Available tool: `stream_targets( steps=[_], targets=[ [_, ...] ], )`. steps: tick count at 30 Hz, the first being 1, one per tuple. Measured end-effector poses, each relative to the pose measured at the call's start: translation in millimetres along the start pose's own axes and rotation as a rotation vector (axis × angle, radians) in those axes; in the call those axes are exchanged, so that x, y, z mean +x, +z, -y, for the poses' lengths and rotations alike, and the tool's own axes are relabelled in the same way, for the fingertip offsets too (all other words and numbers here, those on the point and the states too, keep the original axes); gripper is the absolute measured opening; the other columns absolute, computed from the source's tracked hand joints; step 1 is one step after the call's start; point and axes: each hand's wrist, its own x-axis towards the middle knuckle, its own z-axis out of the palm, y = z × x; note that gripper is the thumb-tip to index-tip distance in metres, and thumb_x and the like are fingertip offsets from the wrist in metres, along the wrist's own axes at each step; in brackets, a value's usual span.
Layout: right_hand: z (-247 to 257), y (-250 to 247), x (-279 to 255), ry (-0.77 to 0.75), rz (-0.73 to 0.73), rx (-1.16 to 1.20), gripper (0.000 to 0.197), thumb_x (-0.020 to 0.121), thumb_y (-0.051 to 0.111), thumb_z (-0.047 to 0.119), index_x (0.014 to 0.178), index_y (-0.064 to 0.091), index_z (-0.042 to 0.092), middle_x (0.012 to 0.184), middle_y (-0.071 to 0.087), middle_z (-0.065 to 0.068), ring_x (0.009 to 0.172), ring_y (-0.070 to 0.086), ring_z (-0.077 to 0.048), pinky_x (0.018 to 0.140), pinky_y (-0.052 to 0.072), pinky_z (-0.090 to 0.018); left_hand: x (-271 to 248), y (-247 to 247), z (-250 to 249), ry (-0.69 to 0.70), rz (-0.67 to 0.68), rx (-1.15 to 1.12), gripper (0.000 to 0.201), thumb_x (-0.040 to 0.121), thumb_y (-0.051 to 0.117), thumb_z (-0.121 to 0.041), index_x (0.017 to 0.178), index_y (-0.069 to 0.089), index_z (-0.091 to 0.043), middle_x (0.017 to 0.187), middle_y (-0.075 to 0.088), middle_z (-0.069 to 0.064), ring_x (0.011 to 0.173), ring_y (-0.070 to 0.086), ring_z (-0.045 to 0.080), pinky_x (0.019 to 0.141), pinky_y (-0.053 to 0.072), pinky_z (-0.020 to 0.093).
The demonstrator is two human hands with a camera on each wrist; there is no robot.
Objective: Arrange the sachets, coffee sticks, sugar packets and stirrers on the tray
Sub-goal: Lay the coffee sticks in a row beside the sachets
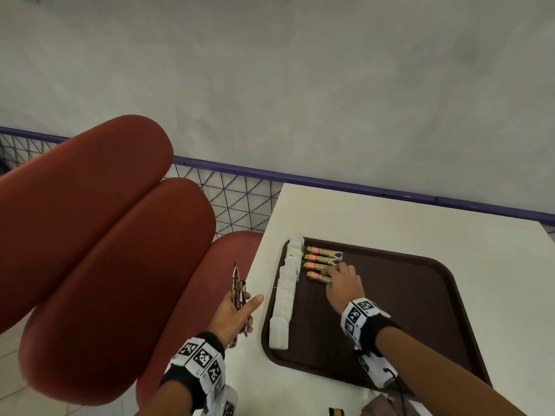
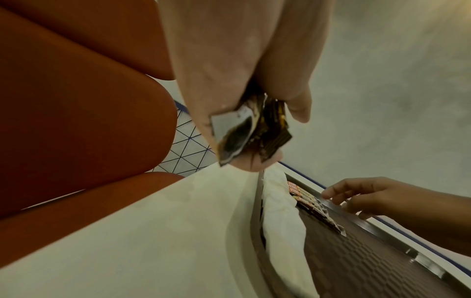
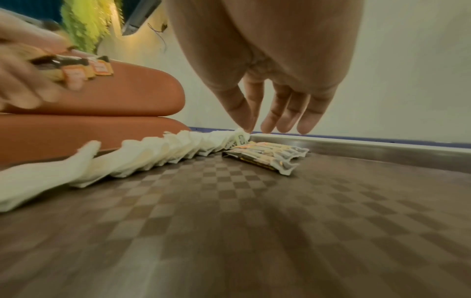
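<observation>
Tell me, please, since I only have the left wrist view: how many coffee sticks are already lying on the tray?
Observer: The head view shows four coffee sticks in a column on the tray, beside the row of white sachets.
Operator: Is the right hand gripping one?
Observer: No; in the right wrist view the right hand has straight fingers pointing down over the sticks.
Operator: What exactly am I holding?
Observer: The right wrist view shows the left hand gripping more coffee sticks with orange ends, off the tray.
</observation>
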Motion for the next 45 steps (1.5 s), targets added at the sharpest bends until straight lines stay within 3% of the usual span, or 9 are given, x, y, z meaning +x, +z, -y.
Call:
stream_targets(
  steps=[5, 9, 13, 21, 23, 26, 33, 40, 45],
  targets=[
    [0.8, 10.0, -15.6, -0.062, 0.071, -0.054, 0.046, 0.091, 0.041, 0.012, 0.137, 0.039, 0.018, 0.134, 0.039, -0.004, 0.123, 0.036, -0.022, 0.100, 0.034, -0.030, 2.6, 2.5, 0.2, -0.012, -0.009, -0.058, 0.022, 0.086, 0.066, -0.017, 0.091, 0.045, -0.010, 0.053, 0.048, 0.000, 0.048, 0.045, 0.016, 0.052, 0.042, 0.030],
    [2.4, 18.2, -20.1, -0.080, 0.127, -0.078, 0.050, 0.095, 0.039, 0.021, 0.143, 0.027, 0.014, 0.144, 0.030, -0.007, 0.131, 0.030, -0.024, 0.108, 0.030, -0.033, 2.9, 6.1, -0.6, -0.035, 0.030, -0.068, 0.005, 0.094, 0.046, -0.008, 0.090, 0.044, -0.009, 0.056, 0.050, 0.002, 0.051, 0.047, 0.019, 0.052, 0.038, 0.030],
    [6.2, 21.5, -18.4, -0.099, 0.141, -0.086, 0.053, 0.097, 0.038, 0.025, 0.145, 0.022, 0.011, 0.150, 0.023, -0.006, 0.139, 0.021, -0.025, 0.116, 0.021, -0.033, -1.0, 11.8, -9.6, -0.037, 0.042, -0.137, 0.009, 0.097, 0.043, -0.007, 0.088, 0.044, -0.005, 0.068, 0.048, 0.010, 0.053, 0.052, 0.019, 0.048, 0.048, 0.031],
    [8.9, 23.9, -14.2, -0.112, 0.146, -0.091, 0.053, 0.098, 0.037, 0.026, 0.146, 0.020, 0.011, 0.152, 0.019, -0.007, 0.141, 0.018, -0.025, 0.117, 0.018, -0.034, 3.9, 5.6, -7.2, -0.046, 0.030, -0.139, 0.015, 0.093, 0.055, -0.023, 0.095, 0.054, -0.009, 0.083, 0.060, 0.014, 0.071, 0.066, 0.023, 0.080, 0.058, 0.044],
    [8.5, 25.1, -13.6, -0.119, 0.144, -0.096, 0.053, 0.098, 0.037, 0.027, 0.146, 0.020, 0.011, 0.152, 0.019, -0.007, 0.141, 0.019, -0.024, 0.118, 0.018, -0.034, 2.4, 5.5, -8.3, -0.030, 0.026, -0.100, 0.015, 0.092, 0.057, -0.024, 0.097, 0.056, -0.011, 0.086, 0.061, 0.013, 0.066, 0.066, 0.019, 0.074, 0.059, 0.041],
    [6.9, 25.9, -14.0, -0.127, 0.126, -0.097, 0.053, 0.097, 0.038, 0.027, 0.146, 0.022, 0.013, 0.150, 0.021, -0.006, 0.140, 0.020, -0.024, 0.117, 0.019, -0.034, -1.6, 6.0, -10.6, -0.010, 0.018, -0.047, 0.016, 0.089, 0.061, -0.024, 0.095, 0.055, -0.011, 0.079, 0.060, 0.010, 0.051, 0.058, 0.016, 0.050, 0.051, 0.026],
    [5.7, 18.6, -23.0, -0.184, 0.068, 0.018, 0.048, 0.096, 0.040, 0.028, 0.142, 0.031, 0.017, 0.146, 0.029, -0.005, 0.136, 0.026, -0.022, 0.114, 0.022, -0.033, -8.3, 10.9, -17.2, 0.008, 0.013, -0.011, 0.019, 0.085, 0.067, -0.020, 0.095, 0.056, -0.009, 0.072, 0.064, 0.006, 0.046, 0.051, 0.015, 0.038, 0.039, 0.019],
    [19.2, 4.5, -42.9, -0.301, 0.201, 0.317, 0.031, 0.096, 0.044, 0.029, 0.124, 0.049, 0.017, 0.122, 0.049, 0.000, 0.117, 0.041, -0.016, 0.103, 0.036, -0.032, -15.1, 23.5, -22.8, 0.055, 0.036, -0.010, 0.014, 0.085, 0.067, -0.017, 0.090, 0.058, -0.009, 0.073, 0.064, 0.009, 0.037, 0.048, 0.010, 0.033, 0.035, 0.016],
    [29.9, 2.3, -63.0, -0.391, 0.356, 0.430, 0.031, 0.091, 0.048, 0.045, 0.105, 0.055, 0.018, 0.102, 0.055, 0.003, 0.098, 0.047, -0.012, 0.087, 0.042, -0.027, -13.6, 32.9, -22.0, 0.052, 0.073, 0.022, 0.028, 0.082, 0.070, -0.025, 0.099, 0.060, -0.005, 0.077, 0.066, 0.009, 0.049, 0.056, 0.016, 0.044, 0.043, 0.022]
  ],
)
